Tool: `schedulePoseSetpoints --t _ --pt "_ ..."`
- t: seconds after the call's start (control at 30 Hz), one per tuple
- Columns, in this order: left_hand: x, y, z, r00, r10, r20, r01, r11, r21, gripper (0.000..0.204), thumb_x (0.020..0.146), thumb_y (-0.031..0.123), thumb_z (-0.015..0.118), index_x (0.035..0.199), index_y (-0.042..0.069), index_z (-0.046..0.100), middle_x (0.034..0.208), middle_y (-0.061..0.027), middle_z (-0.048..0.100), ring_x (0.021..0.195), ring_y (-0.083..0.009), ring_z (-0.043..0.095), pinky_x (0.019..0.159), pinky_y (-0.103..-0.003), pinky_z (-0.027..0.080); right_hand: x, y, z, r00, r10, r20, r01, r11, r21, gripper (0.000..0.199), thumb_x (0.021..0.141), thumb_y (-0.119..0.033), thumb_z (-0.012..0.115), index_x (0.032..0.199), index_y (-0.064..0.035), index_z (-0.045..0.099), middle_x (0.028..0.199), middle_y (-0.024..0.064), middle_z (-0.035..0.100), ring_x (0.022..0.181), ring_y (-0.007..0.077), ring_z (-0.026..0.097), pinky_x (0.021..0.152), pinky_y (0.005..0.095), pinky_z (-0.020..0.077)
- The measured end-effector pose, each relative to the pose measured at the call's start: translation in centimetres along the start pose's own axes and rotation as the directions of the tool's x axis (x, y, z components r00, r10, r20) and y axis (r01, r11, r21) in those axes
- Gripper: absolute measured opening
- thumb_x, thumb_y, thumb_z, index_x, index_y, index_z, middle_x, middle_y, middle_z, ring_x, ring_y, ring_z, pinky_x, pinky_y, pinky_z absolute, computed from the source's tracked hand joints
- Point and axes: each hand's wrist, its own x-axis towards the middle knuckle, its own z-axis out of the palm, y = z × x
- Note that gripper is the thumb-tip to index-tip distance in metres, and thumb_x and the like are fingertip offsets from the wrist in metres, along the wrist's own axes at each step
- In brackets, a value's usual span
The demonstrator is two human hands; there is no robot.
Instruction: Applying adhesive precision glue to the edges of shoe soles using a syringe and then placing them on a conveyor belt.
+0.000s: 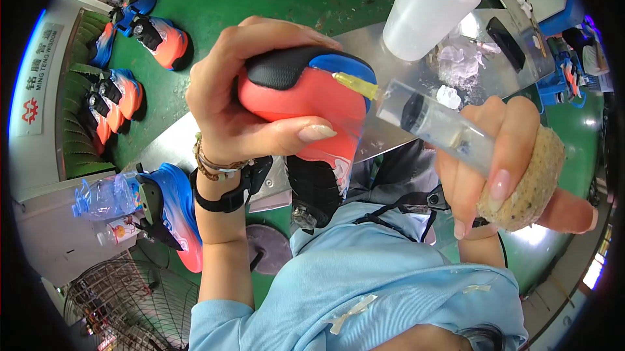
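Item one: a coral, blue and black shoe (296,103), raised above the near edge of the metal table (361,38), toe end up, the black upper hanging toward the wearer's body.

Left hand (220,94): fingers wrapped over the black toe edge, thumb laid flat across the coral toe; a firm hold on the shoe. At the wrist, beaded bracelets (209,161) and a black strap (224,202).

Right hand (511,149): fingers curled around the clear barrel of a syringe (439,120), with a beige speckled block (537,178) kept in the same grasp. The yellow tip (357,86) of the syringe lies over the blue sole edge; from here I cannot tell whether it touches.

On the surface: a large white bottle (426,12) near the far edge; crumpled white material (456,64) between the bottle and the right edge; a small white wad (448,96) beside it, closer to the near edge; a dark phone-like slab (505,43) along the right edge.

Off the surface, to the left: another blue and coral shoe (174,204), a clear plastic bottle (107,196) just beside it, and a wire-caged fan (130,305). Between the forearm and the pale blue shirt (390,273): a round grey stool top (268,253).
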Motion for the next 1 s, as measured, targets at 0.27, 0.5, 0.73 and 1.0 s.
schedulePoseSetpoints --t 0.27,0.5,0.73,1.0 --pt "-0.4 -0.4 -0.3 0.995 -0.090 0.042 0.084 0.988 0.128 0.071 0.069 0.051 0.064 0.103 -0.008 0.043 0.092 -0.0207 0.054 0.078 -0.0302 0.059 0.067 -0.039 0.051 -0.7 1.3 -0.5 0.992 0.053 -0.117 -0.049 0.998 0.043 0.065 0.066 -0.063 0.057 0.079 -0.0001 0.051 0.061 0.0122 0.058 0.048 0.0154 0.055 0.046 0.0221 0.0451" --pt "-1.2 -2.3 -1.1 0.970 -0.190 -0.154 0.199 0.979 0.045 0.071 0.064 0.048 0.069 0.100 -0.009 0.047 0.087 -0.0201 0.060 0.078 -0.0257 0.060 0.070 -0.032 0.048 -1.3 3.6 -0.7 0.959 0.087 -0.268 -0.060 0.993 0.104 0.069 0.064 -0.066 0.055 0.074 0.0018 0.053 0.064 0.0114 0.058 0.052 0.0164 0.057 0.049 0.0243 0.0466" --pt "-2.0 -4.2 -2.1 0.904 -0.270 -0.332 0.350 0.913 0.210 0.075 0.071 0.061 0.054 0.102 -0.007 0.047 0.094 -0.0198 0.056 0.081 -0.0286 0.059 0.073 -0.037 0.049 -1.9 6.4 -1.2 0.912 0.161 -0.378 -0.067 0.966 0.249 0.076 0.061 -0.071 0.054 0.074 0.0037 0.057 0.067 0.0105 0.057 0.058 0.0176 0.058 0.054 0.0272 0.0481" --pt "-2.9 -7.1 -3.8 0.837 -0.348 -0.422 0.467 0.856 0.222 0.063 0.077 0.055 0.049 0.098 -0.004 0.049 0.092 -0.0137 0.054 0.081 -0.0225 0.054 0.074 -0.033 0.045 -3.1 9.4 -0.7 0.875 0.257 -0.409 -0.173 0.957 0.231 0.061 0.077 -0.054 0.054 0.084 0.0067 0.055 0.061 0.0078 0.057 0.043 0.0080 0.050 0.038 0.0179 0.0387"
